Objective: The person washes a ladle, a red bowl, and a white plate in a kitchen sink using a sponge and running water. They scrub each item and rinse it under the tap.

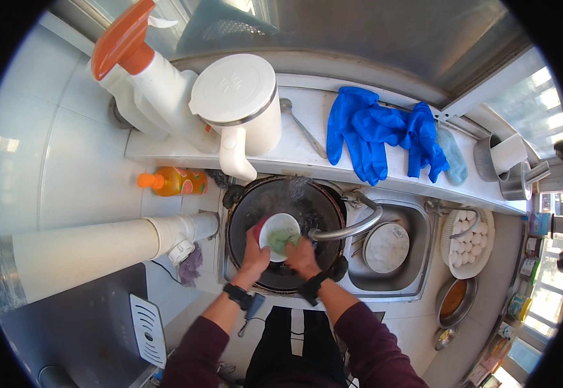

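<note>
My left hand (254, 256) grips a small bowl (272, 224), white inside and reddish outside, by its left edge. Inside the bowl, my right hand (303, 257) presses a soft green cloth or scrubber (281, 240); its exact kind is hard to make out. Both hands are over a large dark wok (246, 216) set in the left basin. A curved metal faucet (346, 231) reaches over the wok's right side, its tip close to my right hand. Dark scrubbing wool (299, 187) rests at the wok's far rim.
Stacked plates (387, 247) sit in the right steel sink (417, 271). Farther right are a basket of eggs (469, 249) and a metal pot (457, 301). Along the ledge stand a white jug (239, 97), a spray bottle (158, 84), a spoon (304, 129) and blue gloves (372, 129).
</note>
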### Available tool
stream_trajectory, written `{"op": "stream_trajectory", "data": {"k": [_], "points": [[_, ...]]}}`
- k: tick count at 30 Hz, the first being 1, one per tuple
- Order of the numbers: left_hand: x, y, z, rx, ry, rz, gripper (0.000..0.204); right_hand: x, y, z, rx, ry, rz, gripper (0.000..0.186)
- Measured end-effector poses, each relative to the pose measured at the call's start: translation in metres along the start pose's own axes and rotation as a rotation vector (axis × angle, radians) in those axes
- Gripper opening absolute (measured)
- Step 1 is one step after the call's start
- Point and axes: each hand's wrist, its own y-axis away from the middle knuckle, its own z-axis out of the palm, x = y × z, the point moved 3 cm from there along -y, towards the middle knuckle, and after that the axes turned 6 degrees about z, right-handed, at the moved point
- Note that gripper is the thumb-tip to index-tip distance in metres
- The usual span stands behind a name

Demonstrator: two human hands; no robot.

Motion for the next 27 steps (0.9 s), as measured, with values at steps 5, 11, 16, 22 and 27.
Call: {"op": "stream_trajectory", "data": {"k": [5,11,16,22,27], "points": [[0.003,-0.018,-0.013,-0.064,0.088,-0.100,0.077,0.001,0.004,0.002,-0.001,-0.127,0.187,0.022],[-0.033,0.008,0.002,0.121,-0.143,0.045,0.079,0.028,-0.010,0.017,-0.120,-0.026,0.115,0.022],[-0.047,-0.003,-0.009,-0.017,-0.232,-0.186,0.074,-0.003,-0.043,-0.024,0.233,0.550,-0.420,0.040],[-0.037,-0.010,-0.002,-0.076,0.041,-0.424,0.070,-0.006,-0.036,-0.027,0.213,0.492,-0.460,0.046],[-0.042,-0.008,0.014,-0.158,0.178,-0.566,0.091,0.018,-0.060,0.000,0.306,0.029,-0.146,0.031]]}}
